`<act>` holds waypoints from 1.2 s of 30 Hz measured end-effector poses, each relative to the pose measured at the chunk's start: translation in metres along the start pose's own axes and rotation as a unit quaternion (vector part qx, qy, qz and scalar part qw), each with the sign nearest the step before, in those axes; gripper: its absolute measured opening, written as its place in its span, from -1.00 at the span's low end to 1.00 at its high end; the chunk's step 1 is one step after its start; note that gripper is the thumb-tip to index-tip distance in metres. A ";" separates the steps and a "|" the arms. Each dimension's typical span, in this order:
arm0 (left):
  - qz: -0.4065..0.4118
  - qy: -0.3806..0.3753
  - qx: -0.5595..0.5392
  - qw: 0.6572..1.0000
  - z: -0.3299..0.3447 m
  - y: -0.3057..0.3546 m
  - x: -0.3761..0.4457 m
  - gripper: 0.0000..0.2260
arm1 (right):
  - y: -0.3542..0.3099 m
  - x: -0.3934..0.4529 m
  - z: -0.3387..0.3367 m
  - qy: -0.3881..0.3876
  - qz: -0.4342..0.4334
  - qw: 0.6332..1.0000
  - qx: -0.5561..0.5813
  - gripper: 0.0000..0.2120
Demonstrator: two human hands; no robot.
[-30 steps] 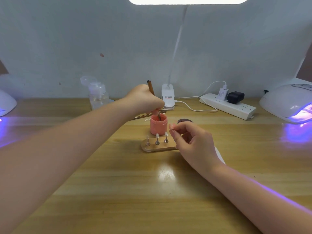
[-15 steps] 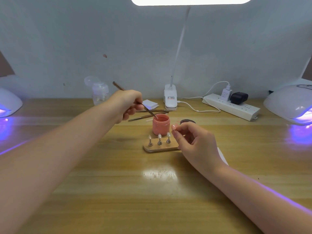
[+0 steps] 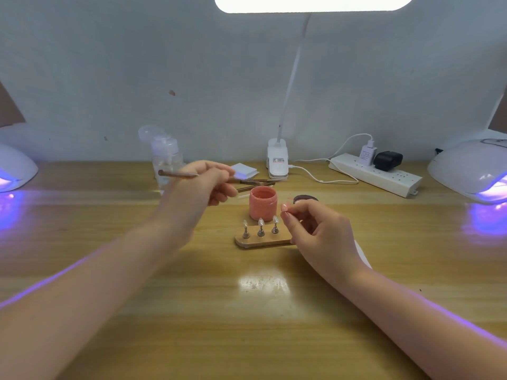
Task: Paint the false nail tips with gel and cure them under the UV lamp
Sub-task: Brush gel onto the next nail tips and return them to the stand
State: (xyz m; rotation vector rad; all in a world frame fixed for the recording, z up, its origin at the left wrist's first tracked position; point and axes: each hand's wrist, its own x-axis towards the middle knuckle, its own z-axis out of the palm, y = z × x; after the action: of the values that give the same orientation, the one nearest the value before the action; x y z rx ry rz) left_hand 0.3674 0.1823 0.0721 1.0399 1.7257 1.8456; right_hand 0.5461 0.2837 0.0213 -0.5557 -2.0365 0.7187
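Observation:
My left hand (image 3: 208,182) grips a thin brown brush (image 3: 175,174), held almost level just left of an open pink gel jar (image 3: 262,205). In front of the jar lies a small wooden holder (image 3: 263,242) carrying three clear nail tips (image 3: 260,223) on metal stands. My right hand (image 3: 318,231) curls over the holder's right end, thumb and forefinger pinched together beside the rightmost tip; that end is hidden under it. A lit UV lamp (image 3: 472,171) stands at the far right and another UV lamp (image 3: 13,171) at the far left.
The jar's dark lid (image 3: 306,199) lies behind my right hand. Along the wall stand a clear pump bottle (image 3: 166,154), white pads (image 3: 244,170), a clip lamp base (image 3: 277,160) and a power strip (image 3: 375,175). Spare metal tools (image 3: 260,183) lie behind the jar.
My left hand lifted the brush out of the pink jar and drew it back to the left, laying it nearly level. My right hand stayed at the holder.

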 end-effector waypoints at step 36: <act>0.264 -0.041 0.151 0.952 0.016 -0.027 -0.068 -0.85 | 0.001 0.000 0.000 -0.004 -0.007 1.000 -0.003 -0.92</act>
State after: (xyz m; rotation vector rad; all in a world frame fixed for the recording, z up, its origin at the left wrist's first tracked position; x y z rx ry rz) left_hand 0.4178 0.1477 0.0284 1.8222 1.8423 1.8180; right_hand 0.5461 0.2846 0.0201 -0.5410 -2.0495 0.7081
